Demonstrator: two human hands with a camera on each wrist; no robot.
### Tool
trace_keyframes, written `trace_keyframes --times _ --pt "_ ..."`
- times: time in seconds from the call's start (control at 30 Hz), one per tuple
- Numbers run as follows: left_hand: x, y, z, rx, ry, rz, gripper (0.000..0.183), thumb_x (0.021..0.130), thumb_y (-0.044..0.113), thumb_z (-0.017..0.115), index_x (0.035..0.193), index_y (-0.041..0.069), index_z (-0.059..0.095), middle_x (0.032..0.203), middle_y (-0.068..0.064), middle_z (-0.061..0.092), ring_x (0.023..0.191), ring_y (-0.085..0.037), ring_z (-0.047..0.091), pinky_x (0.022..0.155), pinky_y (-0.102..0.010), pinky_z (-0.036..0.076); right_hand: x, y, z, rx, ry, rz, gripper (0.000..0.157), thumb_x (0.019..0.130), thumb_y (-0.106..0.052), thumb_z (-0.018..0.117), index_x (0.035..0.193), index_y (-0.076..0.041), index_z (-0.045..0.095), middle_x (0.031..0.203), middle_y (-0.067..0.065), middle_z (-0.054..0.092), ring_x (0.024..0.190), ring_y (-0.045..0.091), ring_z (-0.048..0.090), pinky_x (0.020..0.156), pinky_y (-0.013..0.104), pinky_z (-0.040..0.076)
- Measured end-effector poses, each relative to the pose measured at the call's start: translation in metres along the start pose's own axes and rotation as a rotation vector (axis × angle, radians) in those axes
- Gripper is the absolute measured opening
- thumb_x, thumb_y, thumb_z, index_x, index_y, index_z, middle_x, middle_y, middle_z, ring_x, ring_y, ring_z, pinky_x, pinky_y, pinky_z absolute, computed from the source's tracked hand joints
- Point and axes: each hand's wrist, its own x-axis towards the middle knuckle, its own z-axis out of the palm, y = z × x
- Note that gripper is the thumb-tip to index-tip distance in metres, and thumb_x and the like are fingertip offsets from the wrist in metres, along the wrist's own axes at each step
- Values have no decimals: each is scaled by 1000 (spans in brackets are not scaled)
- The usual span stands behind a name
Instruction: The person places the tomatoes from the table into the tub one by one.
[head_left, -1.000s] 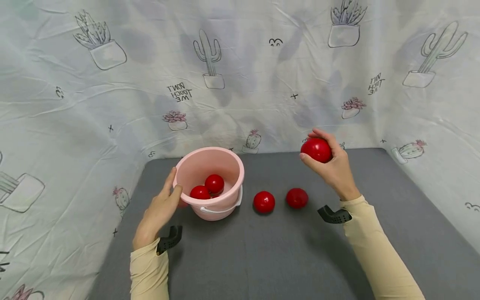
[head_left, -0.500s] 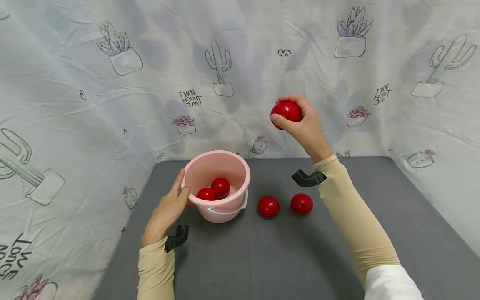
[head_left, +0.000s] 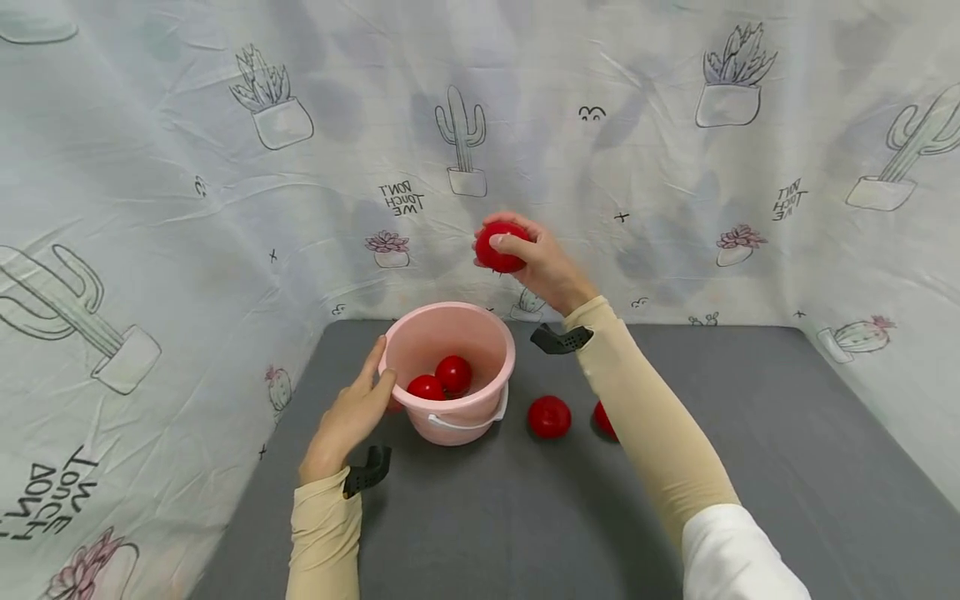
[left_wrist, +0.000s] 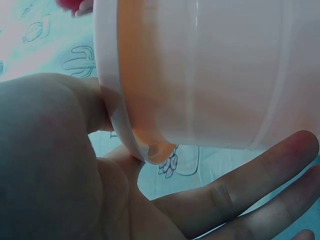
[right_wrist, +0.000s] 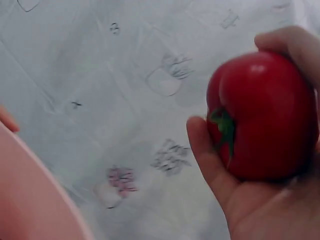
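Note:
A pink bucket [head_left: 450, 425] with a white handle stands tilted slightly towards me on the dark grey table. My left hand [head_left: 351, 421] grips its rim at the left side, with other fingers [left_wrist: 260, 182] stretched out beside the outer wall in the left wrist view. My right hand [head_left: 551, 271] holds a red tomato [head_left: 501, 247] with a green stem, up above and behind the bucket's right rim. Its fingers wrap around the tomato [right_wrist: 267, 117] in the right wrist view. Inside the bucket lie two red tomatoes [head_left: 453, 375].
Right of the bucket a red tomato [head_left: 549, 417] lies on the table [head_left: 480, 517]. Another tomato [head_left: 604, 421] is partly hidden by my right forearm. Something red [head_left: 394, 406] shows between my left hand and the bucket. A cactus-print cloth [head_left: 337, 108] hangs behind.
My right hand has carried the tomato left from the table's right side, first rising, then lowering a little near the bucket. The left hand has stayed at the rim; the head view has shifted.

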Motion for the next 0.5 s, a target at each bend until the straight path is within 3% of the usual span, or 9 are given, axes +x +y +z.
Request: trace_keyframes --times 0.07,0.2,0.5 --pt "1 0 1 -2 -2 -2 62 103 59 24 157 53 -5 127 -7 72 138 -38 52 107 -78 29 4 14 5 56 -37 25 28 92 -10 60 119 -14 63 123 11 62 114 28 60 92 34 59" --pt "2 -1 1 -10 1 -16 61 104 58 24 157 54 -5 122 -4 74 138 -37 53 109 -77 27 12 42 16 116 -61 102 25 93 -10 56 116 -15 65 116 7 66 109 23 64 93 36 58" --pt "3 3 0 2 6 -16 61 104 57 24 158 52 -3 139 -10 65 141 -40 48 108 -77 29 24 83 27 104 -79 251 23 100 -20 57 120 -12 63 111 5 69 104 23 67 104 45 53"
